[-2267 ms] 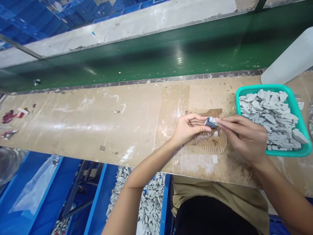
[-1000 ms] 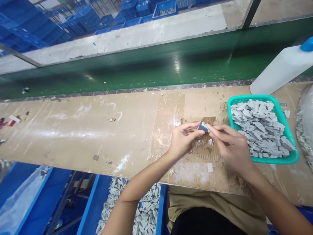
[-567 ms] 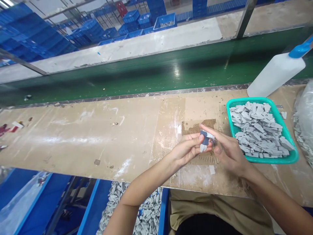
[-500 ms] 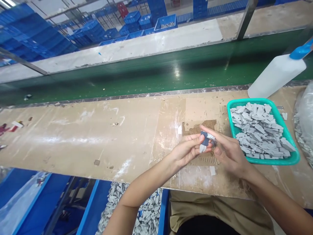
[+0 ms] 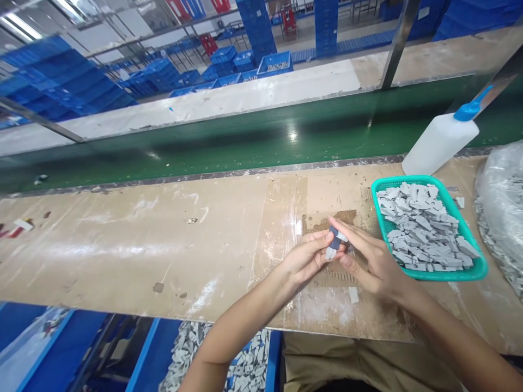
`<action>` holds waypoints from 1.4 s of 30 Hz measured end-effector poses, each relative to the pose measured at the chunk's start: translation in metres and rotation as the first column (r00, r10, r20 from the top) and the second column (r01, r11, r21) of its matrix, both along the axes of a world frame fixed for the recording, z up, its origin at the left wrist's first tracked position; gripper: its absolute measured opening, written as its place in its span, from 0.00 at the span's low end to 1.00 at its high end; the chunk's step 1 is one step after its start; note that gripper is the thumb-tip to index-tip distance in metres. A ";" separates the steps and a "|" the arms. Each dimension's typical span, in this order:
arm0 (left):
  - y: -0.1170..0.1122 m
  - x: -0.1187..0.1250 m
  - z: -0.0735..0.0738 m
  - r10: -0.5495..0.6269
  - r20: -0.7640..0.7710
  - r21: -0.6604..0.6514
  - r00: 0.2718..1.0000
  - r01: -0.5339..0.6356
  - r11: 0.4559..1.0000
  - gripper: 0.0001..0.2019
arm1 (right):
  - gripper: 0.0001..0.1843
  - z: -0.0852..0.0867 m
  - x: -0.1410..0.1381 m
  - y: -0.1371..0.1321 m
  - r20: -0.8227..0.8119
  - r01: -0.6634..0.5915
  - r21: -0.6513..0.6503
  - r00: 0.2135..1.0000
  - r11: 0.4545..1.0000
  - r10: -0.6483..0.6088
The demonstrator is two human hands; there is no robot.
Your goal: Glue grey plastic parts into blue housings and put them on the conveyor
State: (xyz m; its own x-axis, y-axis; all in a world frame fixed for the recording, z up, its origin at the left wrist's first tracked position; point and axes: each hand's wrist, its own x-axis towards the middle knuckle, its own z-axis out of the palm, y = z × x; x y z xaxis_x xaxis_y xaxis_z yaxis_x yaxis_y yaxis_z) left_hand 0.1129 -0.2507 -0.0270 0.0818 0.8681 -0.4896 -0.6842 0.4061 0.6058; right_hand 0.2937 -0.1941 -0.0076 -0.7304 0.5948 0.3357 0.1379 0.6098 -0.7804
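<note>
Over the near edge of the worktable, my left hand (image 5: 306, 256) pinches a small dark blue and light grey plastic-looking piece (image 5: 334, 238) between thumb and fingers. My right hand (image 5: 376, 261) closes in from the other side, its long fingers laid against the piece's upper right and its thumb below. Part of the piece is covered by these fingers, so its full shape cannot be made out. Just right of my right hand, a green basket (image 5: 484, 267) holds a heap of small grey pieces (image 5: 425, 228).
A white squeeze bottle (image 5: 439, 144) with blue nozzle leans behind the basket. A clear plastic bag (image 5: 502, 201) lies at far right. Beyond the cardboard-covered table (image 5: 212, 234) runs a green conveyor belt (image 5: 229, 149). Below the front edge, a blue bin (image 5: 143, 348) contains grey pieces.
The view has tilted up slightly, so the table sits lower. Both hands stay together at the piece; my right fingers now lie further over it.
</note>
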 end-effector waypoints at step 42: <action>0.178 -0.129 -0.013 0.611 -0.036 0.190 0.790 -0.595 0.781 0.13 | 0.17 -0.010 0.036 0.078 0.530 0.616 0.296 0.531 0.730 -0.662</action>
